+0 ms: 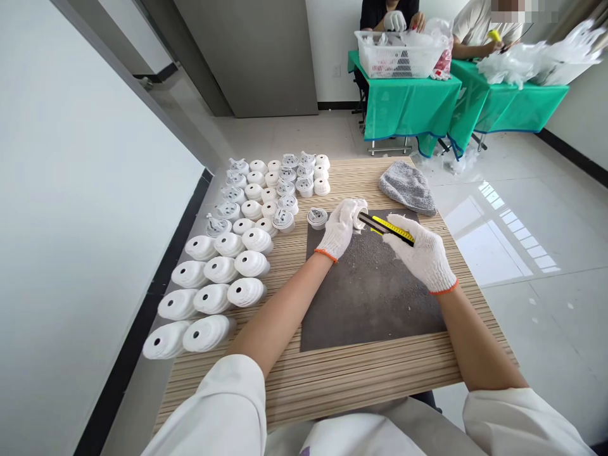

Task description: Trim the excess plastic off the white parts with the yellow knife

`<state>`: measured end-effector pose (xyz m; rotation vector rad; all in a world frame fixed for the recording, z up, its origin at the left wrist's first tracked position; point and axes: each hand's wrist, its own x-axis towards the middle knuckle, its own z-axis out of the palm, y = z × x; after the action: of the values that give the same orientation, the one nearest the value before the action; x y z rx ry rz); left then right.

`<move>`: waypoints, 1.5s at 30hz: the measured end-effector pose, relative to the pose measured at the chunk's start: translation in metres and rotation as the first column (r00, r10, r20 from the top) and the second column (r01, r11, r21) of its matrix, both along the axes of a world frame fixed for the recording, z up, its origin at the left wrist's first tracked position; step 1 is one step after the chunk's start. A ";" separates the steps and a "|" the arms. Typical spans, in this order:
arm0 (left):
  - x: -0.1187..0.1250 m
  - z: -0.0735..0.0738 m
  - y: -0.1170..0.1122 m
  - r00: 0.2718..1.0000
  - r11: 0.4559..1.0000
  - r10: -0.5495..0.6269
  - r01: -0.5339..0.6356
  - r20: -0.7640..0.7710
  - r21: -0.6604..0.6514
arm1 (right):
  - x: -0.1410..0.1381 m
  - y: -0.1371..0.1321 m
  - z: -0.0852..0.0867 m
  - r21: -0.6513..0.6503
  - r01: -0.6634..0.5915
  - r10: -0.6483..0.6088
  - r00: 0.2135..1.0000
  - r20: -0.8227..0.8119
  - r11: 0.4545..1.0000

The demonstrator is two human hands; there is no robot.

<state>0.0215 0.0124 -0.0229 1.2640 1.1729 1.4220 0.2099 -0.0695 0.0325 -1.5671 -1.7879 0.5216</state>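
Observation:
My left hand [338, 229], in a white knit glove, is closed round a small white plastic part [360, 213] held above the dark grey mat [365, 297]. My right hand [422, 253], also gloved, grips a yellow and black utility knife [390, 228] whose blade end points left and touches the white part. White shavings lie scattered on the mat below both hands. One small grey-topped round part [317, 217] stands alone at the mat's far left corner, just left of my left hand.
Rows of white domed and round plastic parts [228, 253] cover the left side of the striped wooden table [342, 373]. A grey cloth [407, 187] lies at the far right. Beyond, two people work at green-covered tables [403, 101] with a white basket [399, 54].

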 end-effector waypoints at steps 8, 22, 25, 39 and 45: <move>-0.003 0.000 -0.004 0.998 0.995 -0.063 0.061 -0.017 -0.081 | 0.005 0.001 0.002 0.054 0.021 -0.034 0.968 0.249 0.998; -0.001 0.011 -0.010 0.996 0.991 -0.094 0.093 0.002 -0.092 | 0.002 -0.001 0.001 0.080 -0.017 0.007 0.991 0.133 0.997; -0.001 0.008 -0.007 0.998 0.997 -0.062 0.061 -0.001 -0.048 | 0.002 0.000 -0.001 0.120 -0.008 -0.002 0.996 0.089 0.993; -0.002 0.001 -0.004 0.997 0.996 -0.081 0.080 -0.015 -0.050 | 0.000 0.000 0.003 0.132 0.105 -0.135 0.958 0.253 0.986; -0.002 0.006 -0.006 0.997 0.994 -0.073 0.071 -0.018 -0.082 | 0.000 0.001 0.003 0.147 0.141 -0.182 0.930 0.320 0.979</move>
<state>0.0196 0.0061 -0.0165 1.2544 1.1759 1.2984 0.2099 -0.0687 0.0355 -1.7770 -1.8698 0.0674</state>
